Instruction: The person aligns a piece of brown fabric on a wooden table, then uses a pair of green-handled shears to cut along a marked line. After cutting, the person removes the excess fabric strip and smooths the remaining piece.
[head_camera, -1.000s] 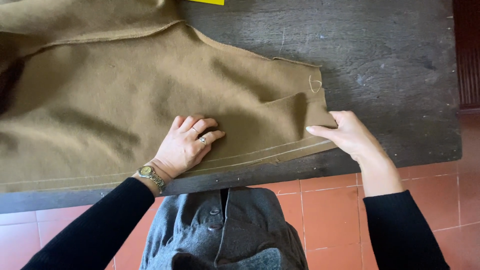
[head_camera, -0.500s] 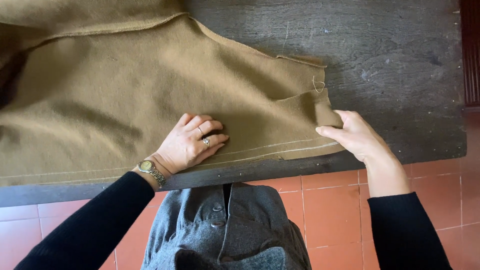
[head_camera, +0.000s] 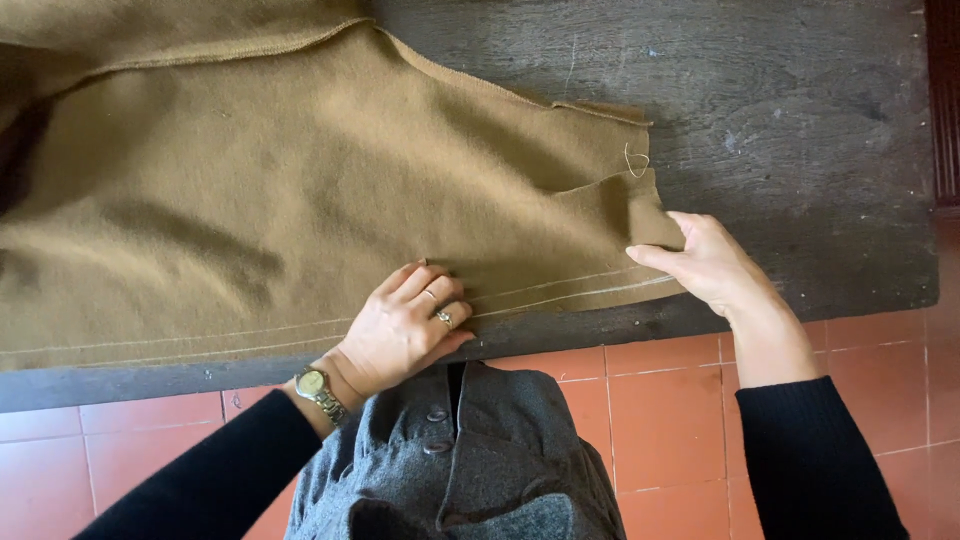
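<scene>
Landmark: dark wooden table (head_camera: 800, 110), seen from above.

Olive-brown wool fabric (head_camera: 280, 200) lay flat across the table's left and middle, with its lower edge running along the table's near edge. Two pale chalk lines (head_camera: 560, 290) ran parallel to that lower edge, just inside it. At the fabric's right end was a notch-like cut with a small flap, and a short loose thread (head_camera: 636, 160) stuck up beside it.

Left hand (head_camera: 405, 325) lay palm down on the fabric at the table's near edge, roughly mid-table. Its fingers were together and slightly curled, pressing the cloth flat over the chalk lines. It was not pinching anything. There were rings on two fingers and a wristwatch (head_camera: 318, 388) just off the table edge.

Right hand (head_camera: 705, 265) was at the fabric's right end, near the table's near-right area. The fingers were extended and touching the lower right corner of the cloth, with the thumb along the edge. Cannot tell whether it gripped the corner or just rested against it.

Both sleeves were black. A grey buttoned garment (head_camera: 450, 460) was below the table edge, over the red tiled floor (head_camera: 640, 420). The table's right part showed bare scratched wood.
</scene>
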